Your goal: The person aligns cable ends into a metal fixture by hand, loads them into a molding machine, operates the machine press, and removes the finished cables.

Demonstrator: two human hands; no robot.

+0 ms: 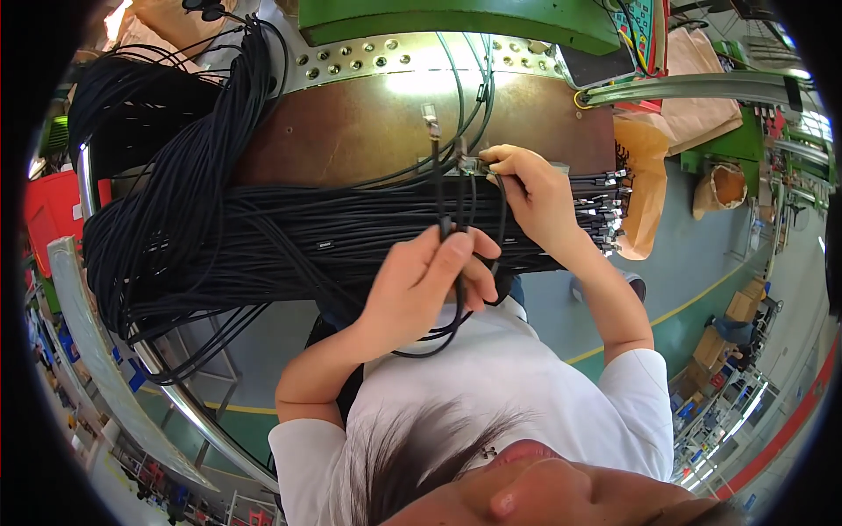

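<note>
My left hand (414, 285) is closed around black cables (438, 180) that stand up from between thumb and fingers. One of them ends in a metal plug with a clear cap (429, 114). Below that hand the cables loop down in front of the white shirt. My right hand (539, 197) pinches a cable end near a small metal plug (471, 164), thumb and forefinger together; the fingers partly cover it. Both hands are at the near side of a brown bench top (351, 123), over a thick bundle of black cables (263, 232).
Many metal plugs (605, 210) stick out at the bundle's right end, beside brown paper (647, 184). Loose cables hang over a curved metal rail (193, 403) on the left. A green machine (456, 22) and perforated metal plate (351, 63) stand at the back. A red crate (57, 210) is far left.
</note>
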